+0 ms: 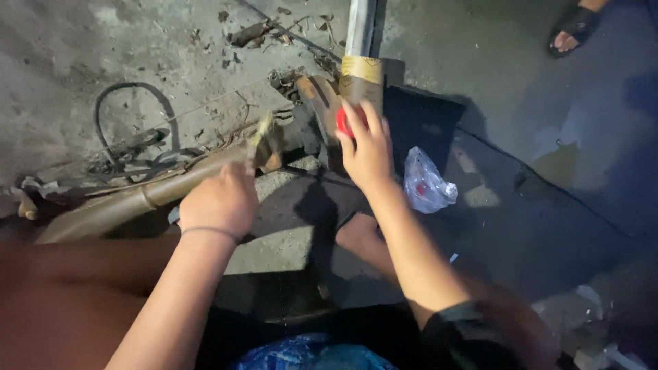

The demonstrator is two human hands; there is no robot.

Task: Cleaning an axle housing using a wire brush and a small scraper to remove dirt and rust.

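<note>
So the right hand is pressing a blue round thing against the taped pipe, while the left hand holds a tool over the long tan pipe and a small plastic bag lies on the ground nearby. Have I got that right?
Nearly. The head view shows the round thing under the right hand is red, not blue. The rest holds: it sits by the taped pipe, the left hand holds a tool over the long tan pipe, and the plastic bag lies nearby.

Hands: left [221,200] on tool, right [367,147] on red part [343,122].

Count: 1 small red round object [345,122], 1 clear crumpled plastic bag [426,183], 2 long tan metal pipes [130,199] [361,48], 1 black looped cable [130,120], 1 sandalled foot [573,31].
</note>
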